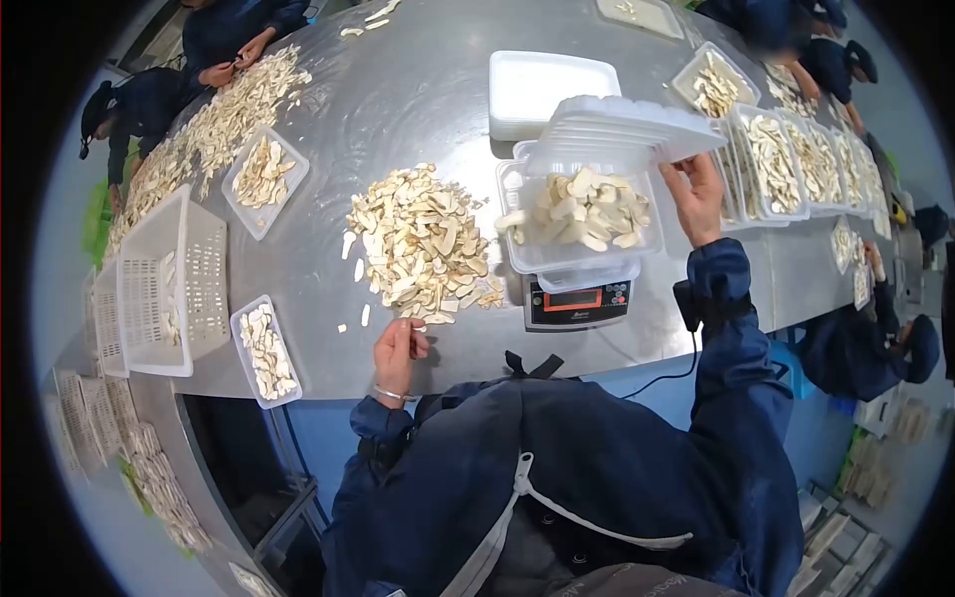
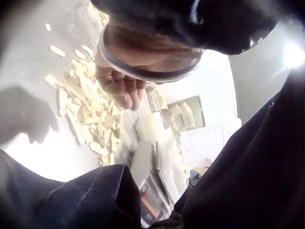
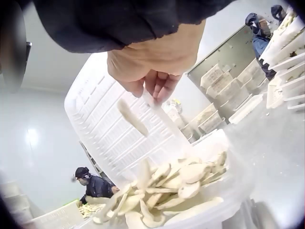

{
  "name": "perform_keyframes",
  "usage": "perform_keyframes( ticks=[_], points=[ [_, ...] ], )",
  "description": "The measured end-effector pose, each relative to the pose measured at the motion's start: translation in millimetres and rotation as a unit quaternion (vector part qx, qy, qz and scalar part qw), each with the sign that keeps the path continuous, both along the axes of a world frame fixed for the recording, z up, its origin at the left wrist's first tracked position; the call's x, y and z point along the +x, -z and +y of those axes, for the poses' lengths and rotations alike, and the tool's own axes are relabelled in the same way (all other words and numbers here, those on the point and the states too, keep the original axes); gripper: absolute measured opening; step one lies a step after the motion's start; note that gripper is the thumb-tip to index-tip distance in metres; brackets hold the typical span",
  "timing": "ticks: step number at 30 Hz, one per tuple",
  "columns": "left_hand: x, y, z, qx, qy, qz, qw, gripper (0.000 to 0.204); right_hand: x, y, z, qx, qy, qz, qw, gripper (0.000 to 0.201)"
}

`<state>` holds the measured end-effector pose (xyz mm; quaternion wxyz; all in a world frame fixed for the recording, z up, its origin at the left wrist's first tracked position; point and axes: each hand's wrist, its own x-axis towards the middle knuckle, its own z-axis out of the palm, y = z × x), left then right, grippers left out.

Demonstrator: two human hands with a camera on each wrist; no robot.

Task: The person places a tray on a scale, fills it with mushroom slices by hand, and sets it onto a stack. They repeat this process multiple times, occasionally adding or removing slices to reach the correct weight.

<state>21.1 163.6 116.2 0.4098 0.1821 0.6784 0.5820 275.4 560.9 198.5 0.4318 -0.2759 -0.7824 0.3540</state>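
Note:
My right hand pinches the edge of a ribbed clear plastic tray, tipped over another clear tray. Pale mushroom-like slices fill that lower tray, which sits on a digital scale with a red display. In the right wrist view, a single slice is in mid-air before the tilted tray. Beside the front of a large heap of slices is my left hand, its fingers loosely bent and nothing gripped in them. A metal bangle circles that wrist.
Behind the scale stands a stack of white trays. Filled trays line the right side. At left are a perforated basket and two small trays of slices, one near the front edge. Other people work around the table.

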Motion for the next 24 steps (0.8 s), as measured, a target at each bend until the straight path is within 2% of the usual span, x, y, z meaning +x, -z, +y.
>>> perform_keyframes(
  ticks=[2, 7, 10, 12, 14, 17, 20, 21, 24],
  points=[
    [0.1, 2.0, 0.0, -0.004, 0.003, 0.003, 1.0, 0.035, -5.6, -9.6, -5.1, 0.07, 0.013, -0.031, 0.997, 0.017],
    [2.1, 4.1, -7.2, -0.008, -0.024, -0.006, 1.0, 0.031, -17.5, -28.1, 18.5, 0.123, 0.016, -0.015, 0.992, 0.017],
    [2.7, 6.5, -10.5, -0.004, -0.041, -0.011, 0.999, 0.026, -36.3, -28.9, 67.2, 0.036, 0.062, 0.061, 0.996, 0.016],
    [5.6, 6.1, -8.6, -0.008, -0.029, 0.019, 0.999, 0.021, -57.5, -30.8, 98.2, 0.007, 0.066, 0.043, 0.997, 0.019],
    [5.1, 9.7, -3.6, -0.033, -0.011, 0.072, 0.997, 0.016, -81.7, -28.8, 113.9, -0.092, 0.095, -0.034, 0.991, 0.022],
    [1.2, 11.1, 10.2, -0.086, 0.007, 0.164, 0.983, 0.012, -100.9, 8.7, 164.5, -0.219, 0.07, -0.15, 0.962, 0.024],
    [-7.9, -2.0, 34.0, -0.084, 0.062, 0.283, 0.953, 0.013, -107.9, 43.2, 192.5, -0.323, 0.008, -0.156, 0.934, 0.033],
    [-11.8, 5.4, 39.3, -0.086, 0.068, 0.292, 0.95, 0.016, -108.7, 40.1, 181.1, -0.323, 0.039, -0.136, 0.936, 0.046],
    [-16.8, 7.1, 61.4, -0.086, 0.101, 0.332, 0.934, 0.017, -81.3, 38.3, 183.1, -0.085, 0.043, -0.197, 0.976, 0.056]
  ],
)
